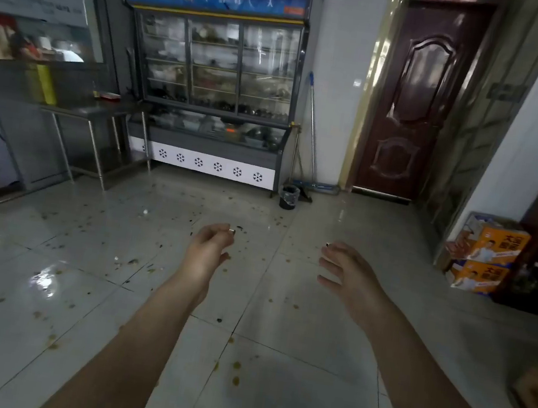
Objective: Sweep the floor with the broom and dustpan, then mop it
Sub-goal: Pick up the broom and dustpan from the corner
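Both my arms reach forward over a glossy tiled floor [280, 309] strewn with dark and yellowish scraps [135, 262]. My left hand [207, 250] is loosely curled and holds nothing. My right hand [348, 270] has its fingers spread and is empty too. A mop [312, 130] with a blue-tipped metal handle leans on the far wall beside the display fridge, its flat head [318, 186] on the floor. A second handle and a dark dustpan [303, 195] stand just left of it, partly behind a bin. Both hands are far from them.
A glass-door display fridge [214, 92] fills the back wall. A small black bin [288, 197] stands at its right foot. A steel table [100, 118] is at left, a brown door [413, 99] at back right, orange cartons [485, 255] by the right wall.
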Demonstrator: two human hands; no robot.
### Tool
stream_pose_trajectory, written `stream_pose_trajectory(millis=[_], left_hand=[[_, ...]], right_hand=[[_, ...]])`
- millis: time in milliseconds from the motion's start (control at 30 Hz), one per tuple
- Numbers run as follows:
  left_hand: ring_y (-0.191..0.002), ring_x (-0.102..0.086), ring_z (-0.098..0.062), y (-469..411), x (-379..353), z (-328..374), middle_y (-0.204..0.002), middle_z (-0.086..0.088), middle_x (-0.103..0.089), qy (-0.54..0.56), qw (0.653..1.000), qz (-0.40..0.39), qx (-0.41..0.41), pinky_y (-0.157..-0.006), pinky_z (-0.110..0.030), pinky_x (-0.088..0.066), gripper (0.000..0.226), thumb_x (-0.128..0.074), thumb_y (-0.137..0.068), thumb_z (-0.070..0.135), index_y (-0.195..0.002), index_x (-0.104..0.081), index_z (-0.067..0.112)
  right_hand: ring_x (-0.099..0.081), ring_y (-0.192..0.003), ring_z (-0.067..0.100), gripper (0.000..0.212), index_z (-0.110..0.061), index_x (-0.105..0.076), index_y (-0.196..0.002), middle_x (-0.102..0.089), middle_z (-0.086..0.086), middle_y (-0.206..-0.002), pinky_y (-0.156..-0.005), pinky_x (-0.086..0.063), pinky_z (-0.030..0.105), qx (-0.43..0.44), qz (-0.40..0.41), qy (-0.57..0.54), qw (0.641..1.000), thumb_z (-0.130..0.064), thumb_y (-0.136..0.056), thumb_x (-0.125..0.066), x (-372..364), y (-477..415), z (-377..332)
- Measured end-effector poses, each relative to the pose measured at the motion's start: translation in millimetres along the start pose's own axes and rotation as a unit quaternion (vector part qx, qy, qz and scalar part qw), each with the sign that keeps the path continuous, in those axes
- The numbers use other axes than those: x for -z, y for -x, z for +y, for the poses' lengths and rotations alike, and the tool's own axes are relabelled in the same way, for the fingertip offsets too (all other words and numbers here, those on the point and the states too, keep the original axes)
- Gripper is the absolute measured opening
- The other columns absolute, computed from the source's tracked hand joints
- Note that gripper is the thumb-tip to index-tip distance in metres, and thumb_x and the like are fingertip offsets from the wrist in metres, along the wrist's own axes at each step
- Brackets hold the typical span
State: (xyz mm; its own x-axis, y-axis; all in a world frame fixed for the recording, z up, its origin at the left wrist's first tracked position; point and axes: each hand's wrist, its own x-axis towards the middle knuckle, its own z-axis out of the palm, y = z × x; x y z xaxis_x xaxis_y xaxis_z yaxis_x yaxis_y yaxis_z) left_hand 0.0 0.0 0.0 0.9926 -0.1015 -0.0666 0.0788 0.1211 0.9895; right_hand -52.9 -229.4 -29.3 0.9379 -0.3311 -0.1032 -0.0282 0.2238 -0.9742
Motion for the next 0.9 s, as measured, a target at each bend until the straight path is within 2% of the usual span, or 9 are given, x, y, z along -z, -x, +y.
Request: stream_pose_trajectory(millis=[267, 467, 700, 900], left_hand=[[-0.111, -0.058, -0.023, -36, -67, -8, -0.118, -0.013, -0.059, 0.022, 0.999, -0.035, 0.002, -0.094, -0.035, -0.046, 0.031, -0.053, -0.092, 0.011, -0.122, -0.048, 0.005], [-0.112, -0.056, -0.023, -69, -140, -14, -0.122, -0.014, -0.058, 0.021, 0.998, -0.051, 0.007, -0.098, -0.037, -0.044, 0.029, -0.051, -0.093, 0.01, -0.122, -0.049, 0.003], [-0.109, -0.056, -0.019, -115, -235, -24, -0.124, -0.013, -0.057, 0.013, 0.998, -0.066, 0.013, -0.098, -0.036, -0.044, 0.031, -0.051, -0.094, 0.012, -0.124, -0.049, 0.002], [-0.111, -0.055, -0.02, -147, -301, -31, -0.124, -0.012, -0.057, 0.023, 0.998, -0.063, 0.019, -0.099, -0.036, -0.044, 0.031, -0.051, -0.094, 0.012, -0.124, -0.049, 0.004]], right_hand=[[-0.056, -0.109, 0.011, 0.05, -0.016, -0.044, -0.136, -0.056, 0.002, -0.128, -0.075, -0.05, 0.028, 0.014, 0.047, -0.029, 0.998, -0.025, -0.09, -0.06, 47, -31, -10], [-0.054, -0.114, 0.014, 0.052, -0.014, -0.041, -0.138, -0.056, 0.003, -0.128, -0.076, -0.049, 0.027, 0.022, 0.082, -0.037, 0.996, -0.022, -0.09, -0.06, 101, -79, -22], [-0.051, -0.117, 0.016, 0.054, -0.014, -0.039, -0.141, -0.052, 0.003, -0.133, -0.085, -0.046, 0.031, 0.024, 0.083, -0.018, 0.996, -0.022, -0.091, -0.058, 178, -140, -46], [-0.051, -0.121, 0.017, 0.056, -0.013, -0.038, -0.142, -0.052, 0.005, -0.135, -0.085, -0.046, 0.032, 0.029, 0.085, -0.011, 0.996, -0.023, -0.091, -0.058, 235, -183, -67]])
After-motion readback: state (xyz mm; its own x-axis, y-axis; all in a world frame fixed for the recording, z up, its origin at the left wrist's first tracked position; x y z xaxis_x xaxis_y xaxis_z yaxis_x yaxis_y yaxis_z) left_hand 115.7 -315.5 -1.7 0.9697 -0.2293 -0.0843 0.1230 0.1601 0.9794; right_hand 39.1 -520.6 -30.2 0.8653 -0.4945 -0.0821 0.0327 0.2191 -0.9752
